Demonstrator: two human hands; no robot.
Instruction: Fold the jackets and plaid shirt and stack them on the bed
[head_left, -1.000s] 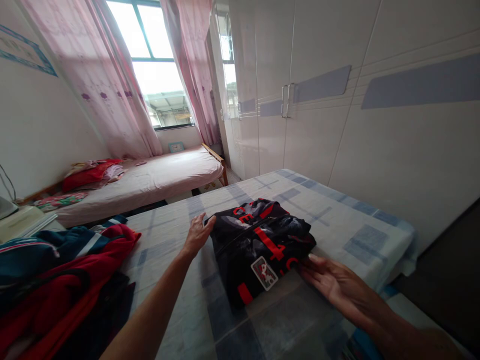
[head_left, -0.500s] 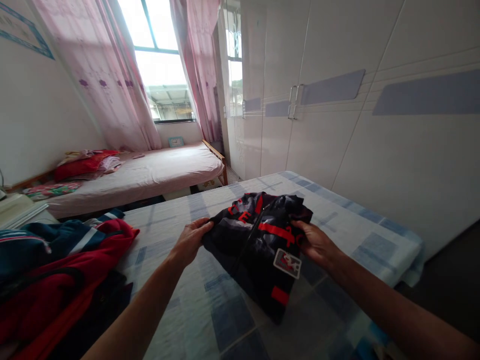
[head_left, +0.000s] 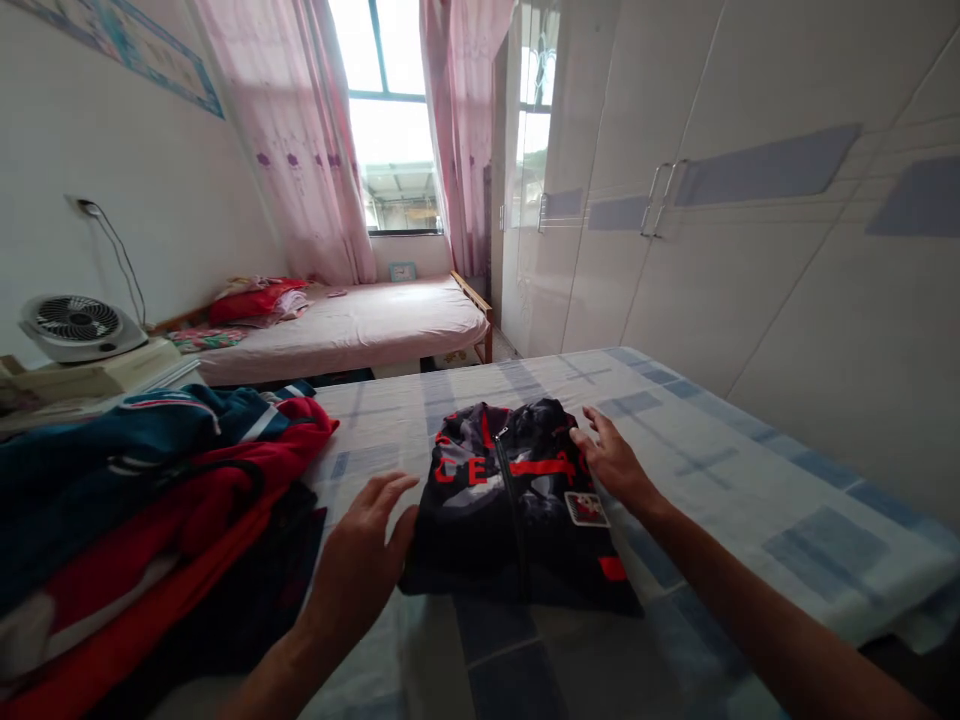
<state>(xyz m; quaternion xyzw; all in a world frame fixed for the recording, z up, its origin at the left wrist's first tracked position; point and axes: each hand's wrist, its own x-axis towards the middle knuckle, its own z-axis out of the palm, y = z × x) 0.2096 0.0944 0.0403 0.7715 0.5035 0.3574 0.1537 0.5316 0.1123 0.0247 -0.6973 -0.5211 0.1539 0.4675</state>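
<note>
A folded black zip-up jacket (head_left: 480, 530) with red lettering, grey patches and a square badge lies flat on the bed (head_left: 675, 450) in front of me. Its collar points away from me and the zip runs down the front. At the jacket's left edge is my left hand (head_left: 367, 540), fingers apart, its thumb close to or touching the cloth. My right hand (head_left: 611, 460) is beside the upper right edge with spread fingers, the fingertips near the fabric. Neither hand grips the jacket.
Left of the jacket, a heap of red, teal and dark clothes (head_left: 172, 500) covers the bed. A small fan (head_left: 79, 325) stands beyond it. Across a gap is a second bed (head_left: 375, 330) under the window. A white wardrobe (head_left: 750, 280) lines the right side.
The jacket, held up by both hands before, now lies on the bed. Both hands have let go and opened. The view has turned left, bringing the fan into sight.
</note>
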